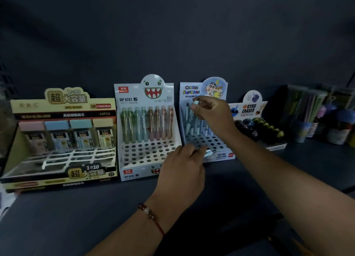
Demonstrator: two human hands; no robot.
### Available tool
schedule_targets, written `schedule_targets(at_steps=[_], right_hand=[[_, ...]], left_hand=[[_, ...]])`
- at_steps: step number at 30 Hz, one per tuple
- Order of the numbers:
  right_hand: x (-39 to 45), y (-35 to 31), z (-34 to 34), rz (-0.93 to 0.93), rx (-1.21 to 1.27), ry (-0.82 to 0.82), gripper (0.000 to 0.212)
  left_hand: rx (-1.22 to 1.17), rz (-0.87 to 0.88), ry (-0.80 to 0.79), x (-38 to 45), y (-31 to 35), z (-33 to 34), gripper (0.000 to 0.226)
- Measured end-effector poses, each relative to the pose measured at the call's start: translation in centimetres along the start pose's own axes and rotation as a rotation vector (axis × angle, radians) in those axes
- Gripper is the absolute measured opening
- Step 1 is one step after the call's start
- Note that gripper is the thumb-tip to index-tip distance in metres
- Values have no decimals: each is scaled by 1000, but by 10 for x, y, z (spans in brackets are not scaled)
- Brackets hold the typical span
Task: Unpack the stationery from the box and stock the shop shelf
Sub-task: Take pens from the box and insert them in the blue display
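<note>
On the dark shelf [96, 207] stands a blue cartoon display box [194, 91] with a perforated tray holding several pale blue pens. My right hand [213, 113] is raised over its back rows and pinches the top of one pale pen [196, 102] upright. My left hand [182, 167] rests low at the box's front edge and grips another pen [209, 152], whose tip pokes out to the right. A red bead bracelet circles my left wrist.
Left of the blue box stands a white monster-face pen display [148, 129], half filled. Further left is a yellow lead-refill box [61, 132]. To the right sit a gyro eraser display [257, 125] and cups of pens [311, 119].
</note>
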State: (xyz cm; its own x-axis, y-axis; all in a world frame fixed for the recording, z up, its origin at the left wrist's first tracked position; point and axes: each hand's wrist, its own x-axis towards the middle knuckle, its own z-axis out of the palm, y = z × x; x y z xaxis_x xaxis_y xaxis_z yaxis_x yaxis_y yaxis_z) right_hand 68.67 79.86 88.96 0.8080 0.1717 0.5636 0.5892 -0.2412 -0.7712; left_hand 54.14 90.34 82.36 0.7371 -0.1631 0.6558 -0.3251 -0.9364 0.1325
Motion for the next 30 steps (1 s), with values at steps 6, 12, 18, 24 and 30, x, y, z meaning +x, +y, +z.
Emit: schedule_targets(at_steps=[6, 12, 18, 24, 30], right_hand=[[3, 15, 8, 12, -58, -117, 33], [5, 28, 16, 50, -94, -137, 42], [3, 21, 17, 96, -108, -139, 35], [-56, -5, -15, 352, 256, -69, 30], [-123, -12, -29, 548, 746, -164, 36]], left_hand=[[-8, -23, -13, 2, -1, -1, 42], [-15, -33, -6, 2, 0, -2, 43], [-31, -32, 12, 2, 0, -3, 42], [-104, -58, 48, 4, -4, -10, 41], [-210, -22, 88, 5, 2, -6, 38]])
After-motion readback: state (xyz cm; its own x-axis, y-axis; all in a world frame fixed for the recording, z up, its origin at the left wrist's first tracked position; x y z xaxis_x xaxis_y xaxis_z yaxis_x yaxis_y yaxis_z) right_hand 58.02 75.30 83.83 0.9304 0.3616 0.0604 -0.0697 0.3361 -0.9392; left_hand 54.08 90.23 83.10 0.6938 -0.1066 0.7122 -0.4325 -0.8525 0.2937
